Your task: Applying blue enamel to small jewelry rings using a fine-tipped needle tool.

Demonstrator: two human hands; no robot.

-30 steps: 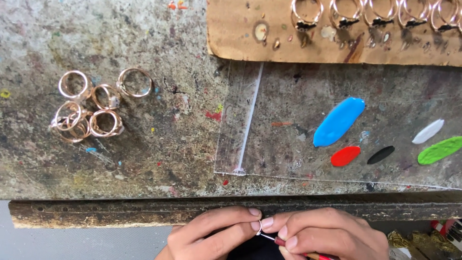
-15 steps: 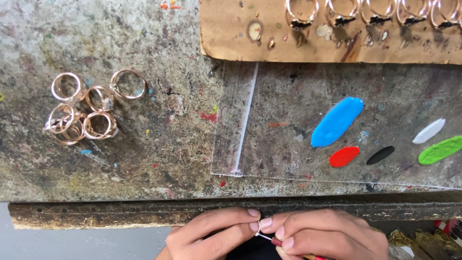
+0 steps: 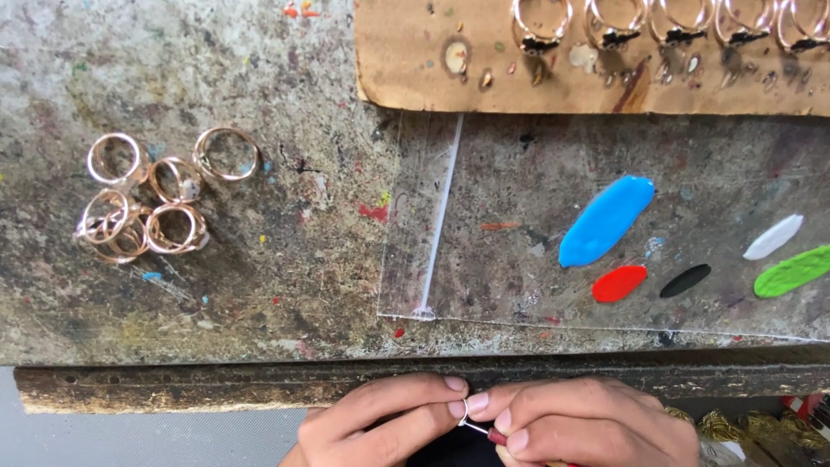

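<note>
We pinch a small ring (image 3: pixel 463 410) in our left hand (image 3: pixel 380 424) fingers – steadied below the bench (image 3: pixel 259 303) edge – while our right hand (image 3: pixel 588 428) grips a thin red-tipped tool (image 3: pixel 484 430) against it.

My left hand (image 3: pixel 380 428) and right hand (image 3: pixel 588 428) are both bare, with no gloves, rings or sleeves showing at the bottom edge of the view, and my fingers (image 3: pixel 456 383) end in short, neatly trimmed nails with a pale natural sheen.
</note>
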